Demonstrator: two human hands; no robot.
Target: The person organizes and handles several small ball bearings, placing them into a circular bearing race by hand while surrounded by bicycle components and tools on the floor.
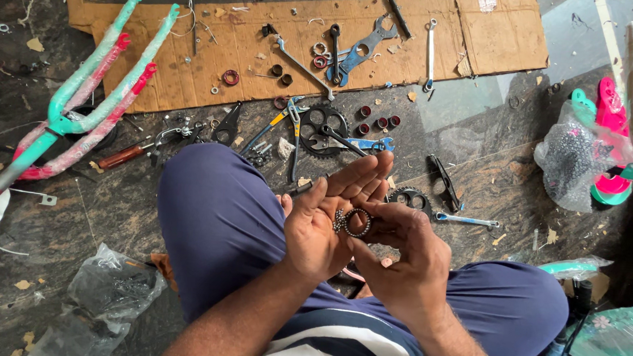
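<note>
**Two hands, one small bearing ring over a crowded floor**

Two bare hands meet above the lap in the head view. The left hand [321, 231] lies palm up, its fingers stretched out and close together, making a shallow cup. On this palm rest a small round metal bearing ring with steel balls [358, 222] and, just beside it, a little cluster of loose metal pieces [339, 220]. The right hand [398, 256] comes from the other side; its fingertips are pressed on the edge of the ring, pinching it lightly against the palm.

On the dark stone floor [116, 212] beyond the knees lie a black toothed chainring with crank [323, 130], blue-handled pliers [293, 138] and a second smaller black sprocket [409, 198]. Farther away, a brown cardboard sheet [493, 36] carries several steel wrenches [431, 55]. At the left edge of the floor lies a teal bicycle fork wrapped in plastic film [85, 97].

In my judgement the risk is the open palm: if it tilts, or the pinch slips, the ring or the loose pieces can roll off. Among the many scraps on the floor they would be hard to find again.
</note>
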